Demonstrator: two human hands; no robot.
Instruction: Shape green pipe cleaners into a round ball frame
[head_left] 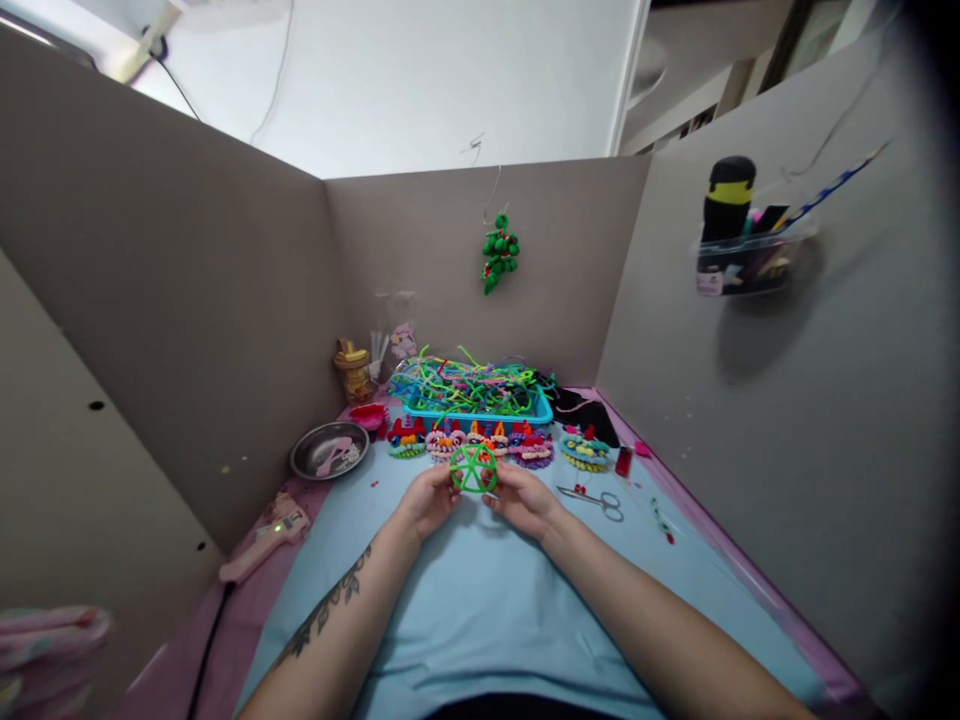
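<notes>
A round green wheel-shaped frame with spokes (473, 469) is held up above the blue cloth, between both hands. My left hand (433, 500) pinches its left rim. On the opposite side, my right hand (525, 500) grips the right rim with closed fingers. Just behind the frame stands a row of colourful fuzzy craft pieces, among them a purple and red one (531, 446) and a blue and yellow one (585, 451). Scissors (596, 502) lie to the right of my right hand.
A blue tray (480, 418) heaped with coloured fuzzy stems stands at the back. To the left are a metal bowl (330, 452) and a pink glue gun (266, 545) with a cord. Grey panels (480, 210) enclose the table; a green ornament (500, 255) hangs at the rear.
</notes>
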